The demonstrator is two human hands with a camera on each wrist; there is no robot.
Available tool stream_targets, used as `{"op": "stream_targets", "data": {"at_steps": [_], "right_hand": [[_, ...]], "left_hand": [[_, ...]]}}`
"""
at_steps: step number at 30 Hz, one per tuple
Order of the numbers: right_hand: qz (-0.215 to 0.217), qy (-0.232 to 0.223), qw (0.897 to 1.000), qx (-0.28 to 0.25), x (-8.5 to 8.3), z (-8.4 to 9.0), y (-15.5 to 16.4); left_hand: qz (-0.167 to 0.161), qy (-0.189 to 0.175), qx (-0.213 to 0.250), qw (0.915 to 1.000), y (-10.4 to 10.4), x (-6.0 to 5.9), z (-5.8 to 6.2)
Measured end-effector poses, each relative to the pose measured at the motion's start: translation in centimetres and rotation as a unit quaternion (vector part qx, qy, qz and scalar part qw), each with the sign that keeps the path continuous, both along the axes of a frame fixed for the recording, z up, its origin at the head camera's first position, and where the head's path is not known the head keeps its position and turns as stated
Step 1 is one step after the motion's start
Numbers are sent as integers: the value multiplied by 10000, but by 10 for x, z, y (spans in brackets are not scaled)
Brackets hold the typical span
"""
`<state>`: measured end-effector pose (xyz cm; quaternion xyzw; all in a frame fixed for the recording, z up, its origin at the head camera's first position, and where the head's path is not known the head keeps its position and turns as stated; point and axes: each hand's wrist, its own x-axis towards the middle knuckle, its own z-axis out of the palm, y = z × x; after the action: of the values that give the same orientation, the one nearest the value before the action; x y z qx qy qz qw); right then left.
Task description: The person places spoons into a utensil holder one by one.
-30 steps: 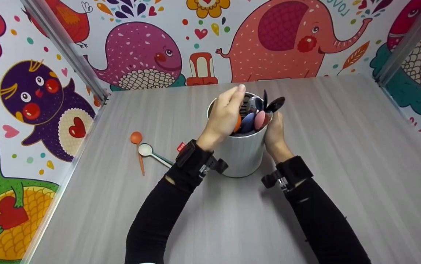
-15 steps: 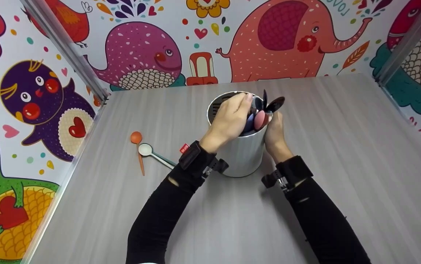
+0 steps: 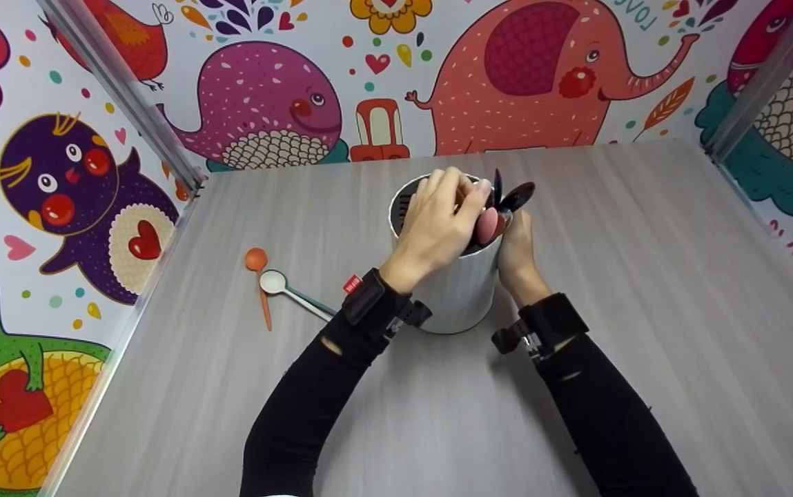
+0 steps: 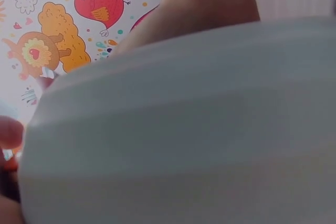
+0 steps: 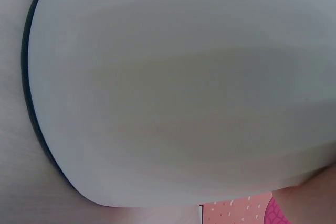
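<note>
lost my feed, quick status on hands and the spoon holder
Left hand reaching among spoons in white holder. Right hand against its side. Two spoons on table, clear.

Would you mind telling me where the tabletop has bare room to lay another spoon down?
The table is bare right of the white holder, out to the right wall, and along the near edge between the sleeves. The strip behind the holder is bare too. It is crowded left of the holder, where the orange spoon and white spoon lie beside the left hand.
</note>
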<state>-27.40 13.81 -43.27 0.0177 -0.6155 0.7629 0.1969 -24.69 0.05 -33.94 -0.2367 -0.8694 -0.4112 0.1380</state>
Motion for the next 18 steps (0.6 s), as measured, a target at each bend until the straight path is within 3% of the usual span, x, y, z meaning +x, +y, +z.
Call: {"op": "stream_targets", "data": {"at_steps": [7, 18], "right_hand": [[157, 17, 9997, -192, 2, 2, -2], [126, -51, 9996, -265, 2, 2, -3]], "left_hand": [[-111, 186, 553, 9982, -2, -1, -2], [-208, 394, 873, 9952, -4, 0, -4]]}}
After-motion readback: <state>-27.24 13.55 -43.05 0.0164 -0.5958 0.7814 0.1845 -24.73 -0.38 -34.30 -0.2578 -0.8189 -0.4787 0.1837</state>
